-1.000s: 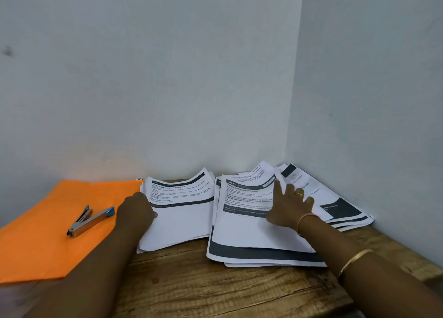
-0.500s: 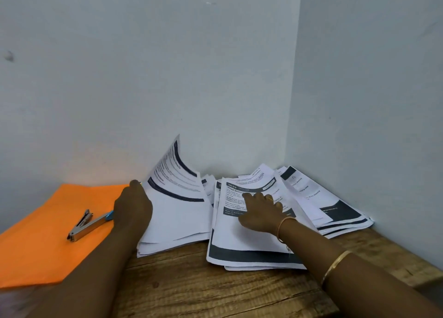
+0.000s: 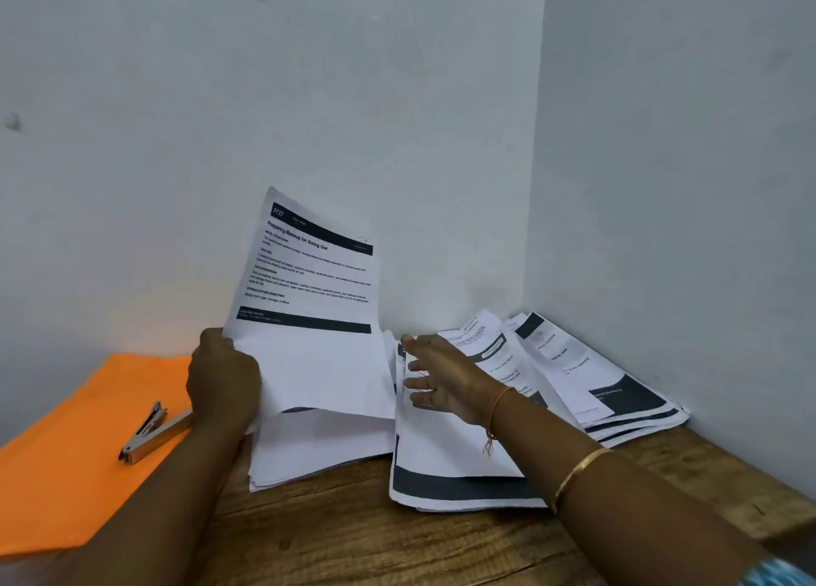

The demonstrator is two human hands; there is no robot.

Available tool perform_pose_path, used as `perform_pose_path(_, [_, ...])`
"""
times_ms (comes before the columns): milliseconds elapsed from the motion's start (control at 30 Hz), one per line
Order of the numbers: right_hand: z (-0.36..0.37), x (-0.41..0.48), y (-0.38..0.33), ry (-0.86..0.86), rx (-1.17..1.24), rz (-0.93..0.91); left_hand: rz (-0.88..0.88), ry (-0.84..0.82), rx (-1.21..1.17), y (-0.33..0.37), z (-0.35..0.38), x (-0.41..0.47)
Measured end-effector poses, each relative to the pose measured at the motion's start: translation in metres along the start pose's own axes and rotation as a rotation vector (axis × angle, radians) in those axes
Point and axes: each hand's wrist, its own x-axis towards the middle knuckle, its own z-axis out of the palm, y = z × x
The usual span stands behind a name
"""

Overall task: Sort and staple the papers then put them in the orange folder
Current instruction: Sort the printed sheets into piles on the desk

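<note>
Orange folder [image 3: 88,453] lies flat at the table's left edge, and a metal stapler [image 3: 154,435] rests on top of it, jaws apart. Over to the left hand [image 3: 223,382]: its fingers are curled round the left edge of a printed sheet [image 3: 309,298], gripping it and holding it almost upright, print facing us, with the title "Preparing Makeup for Going Out" readable. Below that sheet sits a white stack [image 3: 318,444] near the middle of the wooden table [image 3: 397,541]. Just beside it, the right hand [image 3: 441,382] reaches across a second stack [image 3: 459,466], fingers straight and spread, pointing towards the raised sheet; whether they touch the paper, I cannot tell. A thread band [image 3: 496,408] and a gold bangle [image 3: 578,468] circle that arm. More papers [image 3: 618,386] fan out in the far right corner, against the wall [image 3: 662,188].
</note>
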Motion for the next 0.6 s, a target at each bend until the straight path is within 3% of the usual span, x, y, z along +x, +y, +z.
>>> perform_pose_path(333, [0.01, 0.001, -0.006, -0.068, 0.075, 0.058, -0.066, 0.064, -0.06, 0.001, -0.012, 0.007])
perform_pose_path(600, [0.011, -0.001, -0.01, 0.011, 0.266, 0.071, -0.072, -0.105, -0.096, 0.007, 0.011, -0.011])
